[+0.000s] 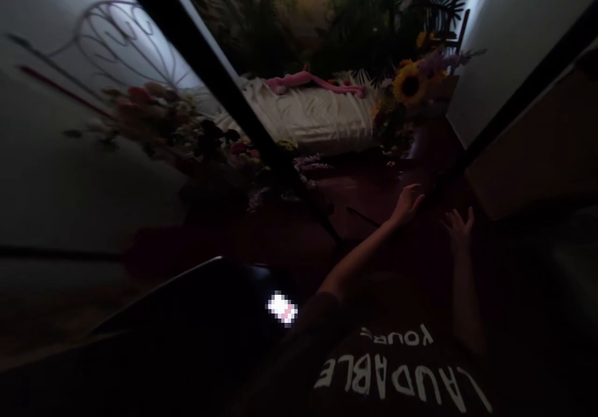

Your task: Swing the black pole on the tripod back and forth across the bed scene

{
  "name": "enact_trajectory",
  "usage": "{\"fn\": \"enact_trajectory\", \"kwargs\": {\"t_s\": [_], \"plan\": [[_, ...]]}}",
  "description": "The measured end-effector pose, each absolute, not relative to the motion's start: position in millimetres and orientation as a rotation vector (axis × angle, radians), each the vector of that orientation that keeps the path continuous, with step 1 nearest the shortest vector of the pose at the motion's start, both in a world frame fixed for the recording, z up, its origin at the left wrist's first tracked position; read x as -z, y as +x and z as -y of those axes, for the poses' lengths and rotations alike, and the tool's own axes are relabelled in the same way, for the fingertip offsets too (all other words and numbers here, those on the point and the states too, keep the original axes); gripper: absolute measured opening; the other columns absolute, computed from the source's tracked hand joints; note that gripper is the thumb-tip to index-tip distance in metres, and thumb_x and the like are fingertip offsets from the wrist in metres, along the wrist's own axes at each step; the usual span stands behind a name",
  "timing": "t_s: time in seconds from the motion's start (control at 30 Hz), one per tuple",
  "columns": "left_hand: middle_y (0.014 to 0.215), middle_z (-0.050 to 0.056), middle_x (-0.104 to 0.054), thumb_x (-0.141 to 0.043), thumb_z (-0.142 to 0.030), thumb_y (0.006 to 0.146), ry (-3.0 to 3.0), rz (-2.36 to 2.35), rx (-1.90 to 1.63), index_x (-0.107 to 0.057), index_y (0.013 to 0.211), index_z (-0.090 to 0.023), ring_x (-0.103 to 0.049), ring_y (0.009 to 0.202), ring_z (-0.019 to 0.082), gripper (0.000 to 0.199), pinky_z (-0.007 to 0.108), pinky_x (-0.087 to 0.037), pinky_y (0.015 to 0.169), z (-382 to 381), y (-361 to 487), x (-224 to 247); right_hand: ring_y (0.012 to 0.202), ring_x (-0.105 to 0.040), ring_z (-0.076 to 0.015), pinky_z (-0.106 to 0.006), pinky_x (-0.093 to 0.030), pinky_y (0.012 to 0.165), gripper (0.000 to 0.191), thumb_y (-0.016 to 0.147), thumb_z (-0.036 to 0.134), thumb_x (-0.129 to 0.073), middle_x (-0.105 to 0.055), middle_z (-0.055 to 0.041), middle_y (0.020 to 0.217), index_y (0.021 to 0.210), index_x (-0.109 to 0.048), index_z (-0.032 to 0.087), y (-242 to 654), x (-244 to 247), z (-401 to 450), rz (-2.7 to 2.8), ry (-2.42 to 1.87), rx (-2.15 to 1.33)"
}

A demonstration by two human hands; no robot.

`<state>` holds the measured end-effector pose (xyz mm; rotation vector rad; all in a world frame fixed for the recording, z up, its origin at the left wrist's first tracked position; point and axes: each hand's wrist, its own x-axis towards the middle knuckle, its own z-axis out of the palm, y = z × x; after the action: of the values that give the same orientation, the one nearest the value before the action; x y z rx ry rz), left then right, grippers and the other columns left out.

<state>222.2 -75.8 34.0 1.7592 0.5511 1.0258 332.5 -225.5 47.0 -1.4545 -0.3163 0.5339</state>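
Note:
My left hand (408,205) reaches forward over the dark red floor (355,187). Its fingers are apart and I see nothing held in them. To its right is my right hand (460,227), raised with the fingers spread and holding nothing visible. A dark slanting pole (495,127) runs down close beyond both hands; contact with either one does not show. Low light blurs the finger detail. A thin dark rod (363,217) lies near my left forearm.
Ahead stands a cloth-covered seat (317,121) with a pink plush toy (299,80). Sunflowers (411,85) flank it on the right, mixed flowers (154,111) on the left. Another dark pole (219,93) slants down from the upper left. A dark panel (196,292) with a bright spot sits lower left.

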Motion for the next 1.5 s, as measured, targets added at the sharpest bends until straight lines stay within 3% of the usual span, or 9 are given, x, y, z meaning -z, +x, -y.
{"fn": "enact_trajectory", "kwargs": {"t_s": [0.1,0.23,0.33,0.47,0.77,0.97,1.23,1.4,1.5], "plan": [[0.129,0.015,-0.055,-0.041,-0.049,0.094,1.769,-0.492,-0.939,-0.046,0.129,-0.017,-0.054,0.121,0.023,0.048,0.04,-0.042,0.105,84.8,250.2,-44.6,0.117,-0.059,-0.0203,-0.043,-0.054,0.091,0.093,0.064,0.044,-0.073,-0.049,-0.0087,0.138,0.142,-0.023,0.041,324.5,-55.6,232.9,0.309,-1.447,-0.526],[0.126,0.014,-0.06,-0.039,-0.047,0.095,1.699,-0.543,-0.87,-0.046,0.131,-0.016,-0.058,0.117,0.021,0.048,0.034,-0.045,0.1,90.7,258.8,-45.6,0.109,-0.065,-0.0204,-0.04,-0.056,0.087,0.075,0.068,0.048,-0.071,-0.059,-0.0061,0.13,0.135,-0.039,0.038,322.2,-52.7,239.4,0.264,-1.471,-0.568],[0.118,0.012,-0.064,-0.042,-0.046,0.094,1.727,-0.551,-0.84,-0.049,0.129,-0.017,-0.062,0.109,0.02,0.046,0.033,-0.048,0.095,88.2,253.5,-44.7,0.099,-0.069,-0.0215,-0.038,-0.056,0.083,0.057,0.071,0.059,-0.065,-0.068,-0.0061,0.114,0.118,-0.057,0.028,320.4,-45.5,237.9,0.224,-1.47,-0.655],[0.112,0.011,-0.067,-0.042,-0.048,0.094,1.73,-0.565,-0.828,-0.05,0.128,-0.017,-0.064,0.103,0.02,0.047,0.033,-0.049,0.092,88.1,248.9,-47.4,0.096,-0.069,-0.0242,-0.036,-0.055,0.082,0.057,0.072,0.074,-0.056,-0.074,-0.0069,0.093,0.09,-0.069,0.021,315.4,-44.9,224.7,0.179,-1.532,-0.65],[0.106,0.012,-0.067,-0.042,-0.049,0.094,1.757,-0.537,-0.816,-0.052,0.125,-0.018,-0.065,0.099,0.021,0.045,0.034,-0.05,0.09,87.0,249.2,-46.5,0.106,-0.065,-0.0221,-0.033,-0.051,0.089,0.061,0.073,0.075,-0.054,-0.072,-0.0049,0.104,0.097,-0.068,0.021,309.1,-72.9,191.3,0.295,-1.549,-0.549],[0.107,0.013,-0.067,-0.04,-0.049,0.094,1.769,-0.518,-0.801,-0.049,0.128,-0.018,-0.065,0.102,0.022,0.047,0.036,-0.05,0.091,84.6,249.0,-42.6,0.094,-0.067,-0.0218,-0.032,-0.052,0.08,0.061,0.074,0.076,-0.05,-0.072,-0.0064,0.094,0.086,-0.067,0.02,308.1,-70.7,183.2,0.326,-1.634,-0.539],[0.1,0.012,-0.069,-0.043,-0.048,0.093,1.772,-0.533,-0.821,-0.051,0.128,-0.017,-0.066,0.099,0.022,0.047,0.034,-0.05,0.09,83.8,250.2,-39.4,0.076,-0.065,-0.0144,-0.024,-0.05,0.068,0.052,0.061,0.067,-0.07,-0.069,-0.0007,0.082,0.083,-0.059,0.021,323.0,-70.6,192.0,0.362,-1.615,-0.524],[0.102,0.012,-0.068,-0.041,-0.045,0.094,1.766,-0.548,-0.823,-0.051,0.126,-0.016,-0.065,0.097,0.021,0.044,0.033,-0.05,0.088,86.3,250.4,-42.6,0.083,-0.065,-0.0163,-0.031,-0.052,0.079,0.045,0.06,0.054,-0.076,-0.071,0.0005,0.087,0.089,-0.06,0.024,323.9,-70.8,193.1,0.425,-1.529,-0.489],[0.098,0.009,-0.068,-0.042,-0.046,0.094,1.757,-0.549,-0.831,-0.052,0.124,-0.018,-0.065,0.09,0.019,0.043,0.031,-0.05,0.084,87.4,250.5,-44.3,0.09,-0.065,-0.0201,-0.039,-0.051,0.089,0.032,0.06,0.046,-0.075,-0.072,-0.002,0.09,0.081,-0.065,0.023,329.8,-68.3,192.8,0.546,-1.492,-0.416]]}}
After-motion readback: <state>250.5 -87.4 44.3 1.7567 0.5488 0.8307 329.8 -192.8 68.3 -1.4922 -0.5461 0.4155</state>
